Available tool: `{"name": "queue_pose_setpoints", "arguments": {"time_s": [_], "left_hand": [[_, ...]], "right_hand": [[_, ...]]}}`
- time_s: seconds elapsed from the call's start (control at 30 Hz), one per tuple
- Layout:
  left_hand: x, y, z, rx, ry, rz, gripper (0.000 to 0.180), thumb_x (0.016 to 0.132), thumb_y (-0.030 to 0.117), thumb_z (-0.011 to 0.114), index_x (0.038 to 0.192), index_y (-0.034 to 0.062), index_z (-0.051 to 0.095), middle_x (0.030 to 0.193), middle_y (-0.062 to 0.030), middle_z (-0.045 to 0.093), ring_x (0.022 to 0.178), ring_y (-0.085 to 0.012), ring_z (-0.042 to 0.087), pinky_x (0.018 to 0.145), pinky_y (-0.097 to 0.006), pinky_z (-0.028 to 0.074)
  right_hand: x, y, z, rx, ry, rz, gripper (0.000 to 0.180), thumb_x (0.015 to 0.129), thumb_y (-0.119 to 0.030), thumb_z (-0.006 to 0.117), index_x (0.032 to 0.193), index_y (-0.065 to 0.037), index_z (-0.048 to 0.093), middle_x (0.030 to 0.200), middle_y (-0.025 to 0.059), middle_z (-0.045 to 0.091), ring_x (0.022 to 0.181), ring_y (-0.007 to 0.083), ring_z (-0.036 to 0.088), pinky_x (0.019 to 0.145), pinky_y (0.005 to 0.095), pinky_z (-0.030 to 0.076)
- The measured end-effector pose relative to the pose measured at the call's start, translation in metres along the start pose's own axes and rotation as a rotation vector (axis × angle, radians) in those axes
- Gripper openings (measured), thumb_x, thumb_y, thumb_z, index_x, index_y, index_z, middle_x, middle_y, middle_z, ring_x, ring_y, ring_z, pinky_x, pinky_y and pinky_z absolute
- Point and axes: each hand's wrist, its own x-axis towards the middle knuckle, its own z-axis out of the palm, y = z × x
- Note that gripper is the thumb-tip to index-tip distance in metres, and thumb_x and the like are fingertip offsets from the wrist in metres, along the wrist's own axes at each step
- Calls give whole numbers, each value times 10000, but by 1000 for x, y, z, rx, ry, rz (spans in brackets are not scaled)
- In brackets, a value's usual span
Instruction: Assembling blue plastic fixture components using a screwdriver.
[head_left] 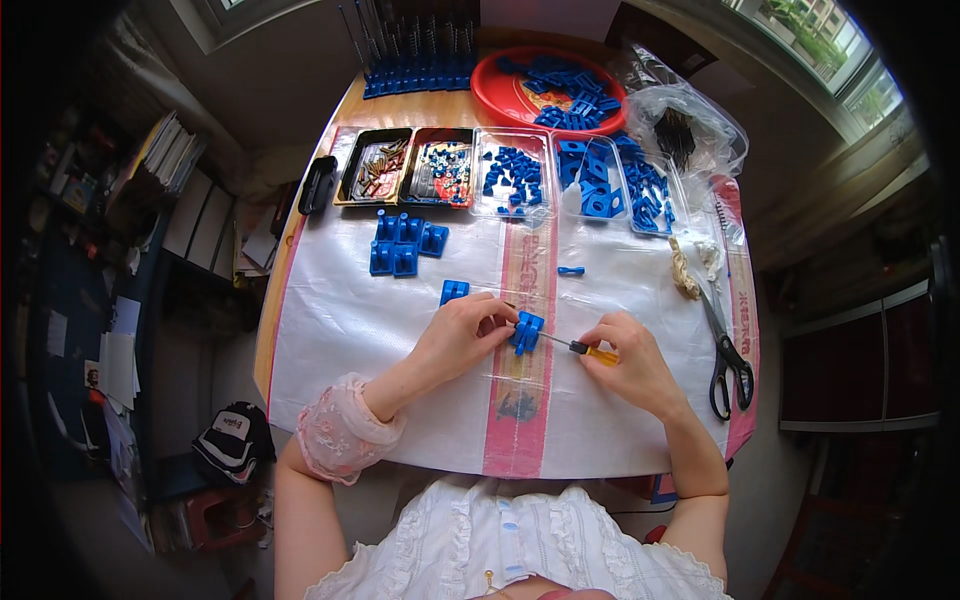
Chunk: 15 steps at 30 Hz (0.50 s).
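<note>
My right hand (630, 360) is closed around the yellow and black handle of a screwdriver (598, 353). Its thin shaft points left and reaches a small blue plastic bracket (526, 333). Fingers of my left hand (470, 335) pinch that bracket from its left side, just above the table. A second blue plastic piece (454, 290) lies right behind my left hand. Farther off to the left, several blue brackets (403, 243) sit together in a group. One small blue part (571, 270) lies alone ahead of my right hand. The screwdriver's tip is too small to make out against the bracket.
Across the far side stand trays of brass screws (381, 168), small metal and blue pieces (446, 170), and blue parts (512, 178). Behind them are a red basin (490, 95) and a rack of upright rods (418, 75). Black scissors (732, 370) lie at the right edge.
</note>
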Motion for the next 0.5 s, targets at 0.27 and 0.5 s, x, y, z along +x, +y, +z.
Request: {"name": "queue_pose_setpoints", "arguments": {"time_s": [0.27,0.5], "left_hand": [[1,1,2,-32,24,1,131,892,58,759,1022,46,754,854,-72,683,716,-171,653,680,-305,536],[0,2,1,-21,15,-7,139,885,50,757,1023,40,757,856,-65,687,715,-160,649,678,-302,535]], "right_hand": [[0,-3,-2,-2,-2,-10,105,792,-43,744,889,-2,736,866,117,662,899,302,629,803,412,507],[-1,2,1,-21,-13,-28,101,795,-55,751,881,-7,735,853,111,667,883,299,630,802,413,504]]}}
